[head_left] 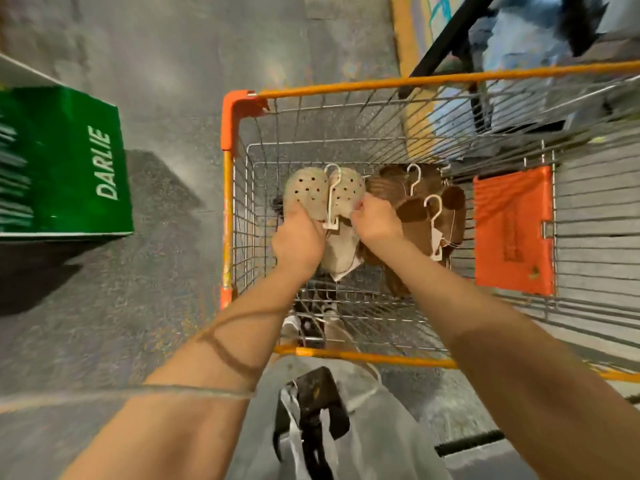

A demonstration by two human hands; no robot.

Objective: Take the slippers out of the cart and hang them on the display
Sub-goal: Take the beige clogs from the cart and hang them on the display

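A pair of beige perforated slippers [308,192] on a white plastic hanger [333,192] lies inside the orange-rimmed wire cart [228,188]. My left hand [299,240] grips the left slipper's heel end. Fingers of my right hand [375,220] pinch the right slipper's edge. Both arms reach down into the basket. To the right lie brown slippers [415,213] with two white hangers [414,178] poking up. The display is not clearly visible.
An orange flap [512,230] hangs on the cart's inner right end. A green DARLIE box [69,161] stands on the grey floor at left. A black frame [450,39] and blurred goods are at top right. A bag [311,410] hangs below my arms.
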